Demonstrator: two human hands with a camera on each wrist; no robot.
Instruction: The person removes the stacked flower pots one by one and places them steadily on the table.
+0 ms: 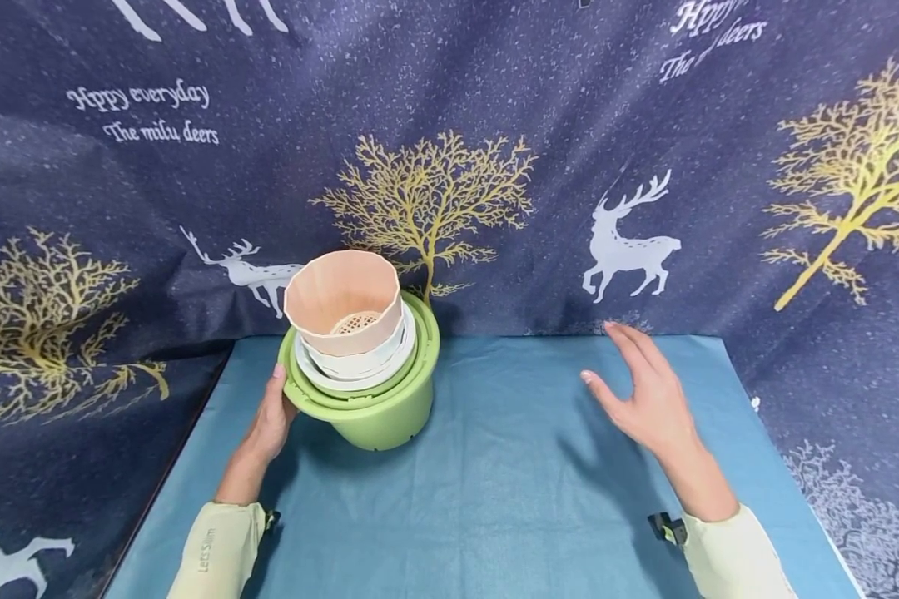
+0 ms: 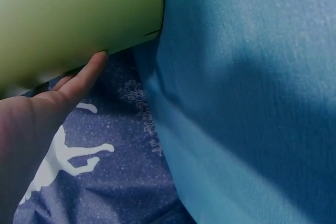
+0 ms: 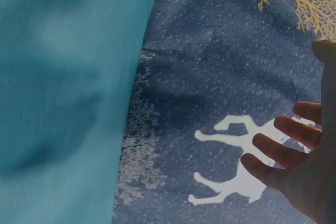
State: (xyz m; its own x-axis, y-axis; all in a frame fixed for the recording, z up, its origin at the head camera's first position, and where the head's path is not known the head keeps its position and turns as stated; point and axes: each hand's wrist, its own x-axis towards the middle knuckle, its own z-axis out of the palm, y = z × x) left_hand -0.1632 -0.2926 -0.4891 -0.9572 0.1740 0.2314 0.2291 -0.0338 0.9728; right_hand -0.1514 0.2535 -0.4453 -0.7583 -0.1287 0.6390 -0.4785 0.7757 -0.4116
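Observation:
A large green flowerpot (image 1: 389, 420) stands at the back left of the table. Nested inside it are more pots: a white one (image 1: 360, 363) and, on top, a peach pot (image 1: 345, 291) with a perforated bottom. My left hand (image 1: 270, 420) rests against the green pot's left side, close under its rim. In the left wrist view, an extended finger touches the green wall (image 2: 68, 19); part of the hand lies beyond it. Held up over the right side of the table, my right hand (image 1: 648, 399) is spread and holds nothing.
A blue cloth (image 1: 479, 499) covers the table. Dark blue fabric (image 1: 494, 75) printed with deer and yellow trees hangs behind and at the sides. Dark wrist cameras (image 1: 667, 527) sit at my sleeve cuffs.

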